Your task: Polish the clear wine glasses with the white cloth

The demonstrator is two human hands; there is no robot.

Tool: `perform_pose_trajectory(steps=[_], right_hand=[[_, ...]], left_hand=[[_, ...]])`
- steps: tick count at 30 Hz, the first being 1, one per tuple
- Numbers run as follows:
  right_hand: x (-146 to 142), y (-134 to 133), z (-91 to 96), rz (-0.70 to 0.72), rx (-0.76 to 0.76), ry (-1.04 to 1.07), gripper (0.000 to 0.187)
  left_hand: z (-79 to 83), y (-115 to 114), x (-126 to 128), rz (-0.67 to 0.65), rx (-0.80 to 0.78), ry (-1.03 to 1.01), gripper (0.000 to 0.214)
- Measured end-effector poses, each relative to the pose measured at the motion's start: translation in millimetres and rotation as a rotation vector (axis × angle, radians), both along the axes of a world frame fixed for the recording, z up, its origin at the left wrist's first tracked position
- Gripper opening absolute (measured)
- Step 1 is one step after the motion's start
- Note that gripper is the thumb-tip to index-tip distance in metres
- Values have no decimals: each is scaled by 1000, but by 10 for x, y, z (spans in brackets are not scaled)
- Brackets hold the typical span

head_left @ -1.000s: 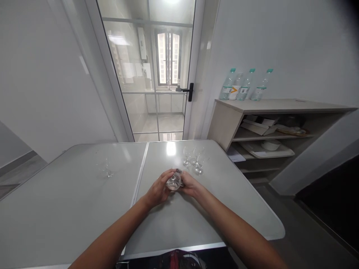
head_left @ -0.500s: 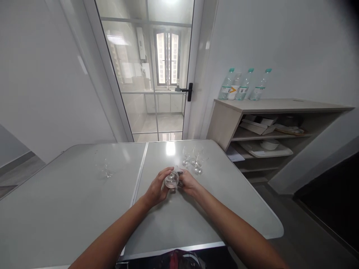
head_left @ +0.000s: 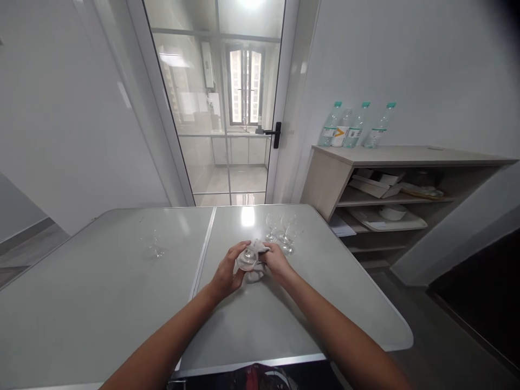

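My left hand [head_left: 228, 272] is closed around a clear stemmed glass [head_left: 246, 261], its foot facing up toward me. My right hand [head_left: 278, 261] grips a white cloth [head_left: 259, 247] that is pressed against the right side of the glass. Part of the cloth also hangs below the glass, between the hands. Just beyond my right hand, several clear stemmed glasses [head_left: 284, 229] stand close together on the table. A single clear stemmed glass [head_left: 156, 250] stands apart on the left half of the table.
The grey table [head_left: 122, 309] has a pale seam running through it. Behind it is a glass door [head_left: 227, 162] with a black handle. To the right, a wooden shelf unit [head_left: 329, 179] carries several plastic bottles [head_left: 353, 130] on top, with boxes and a white tray [head_left: 406, 223] inside.
More of the white cloth now shows, above and below the glass. The right hand has shifted slightly against the glass, while the left keeps its hold.
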State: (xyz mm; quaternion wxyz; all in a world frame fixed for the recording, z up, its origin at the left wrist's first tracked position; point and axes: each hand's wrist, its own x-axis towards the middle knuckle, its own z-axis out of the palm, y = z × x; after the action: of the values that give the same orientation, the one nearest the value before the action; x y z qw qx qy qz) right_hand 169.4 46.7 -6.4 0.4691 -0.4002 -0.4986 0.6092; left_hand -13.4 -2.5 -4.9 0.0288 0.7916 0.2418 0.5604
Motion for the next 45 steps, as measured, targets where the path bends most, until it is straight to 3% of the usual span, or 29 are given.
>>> perform_pose_trajectory(steps=[2, 8, 13, 18, 22, 25, 32, 38, 42, 45], right_hand=[[-38, 0, -17, 65, -87, 104, 16], [-77, -34, 34, 168, -102, 288, 27], [-116, -29, -56, 80, -96, 216, 21], [-131, -12, -72, -9, -65, 162, 19], [-123, -17, -37, 46, -57, 164, 22], [-112, -2, -60, 47, -8, 58, 20], [-44, 76, -103, -93, 161, -278, 13], [49, 70, -30, -135, 285, -576, 6], [77, -84, 153, 15, 443, -742, 9], [33, -277, 286, 238, 722, -1006, 35]], left_hand=[[16, -4, -2, 3, -47, -15, 64], [34, -2, -1, -16, -77, -10, 63], [26, -12, 14, -38, -54, 9, 61], [17, 5, 12, 7, -142, -94, 62], [8, 17, -8, 4, -201, -116, 60], [6, 15, -13, -12, -189, -84, 61], [0, 2, 44, 31, -159, -132, 61], [59, 25, 30, 173, -179, -214, 59], [93, 60, -4, 291, -302, -282, 61], [79, 80, -11, 321, -364, -294, 61]])
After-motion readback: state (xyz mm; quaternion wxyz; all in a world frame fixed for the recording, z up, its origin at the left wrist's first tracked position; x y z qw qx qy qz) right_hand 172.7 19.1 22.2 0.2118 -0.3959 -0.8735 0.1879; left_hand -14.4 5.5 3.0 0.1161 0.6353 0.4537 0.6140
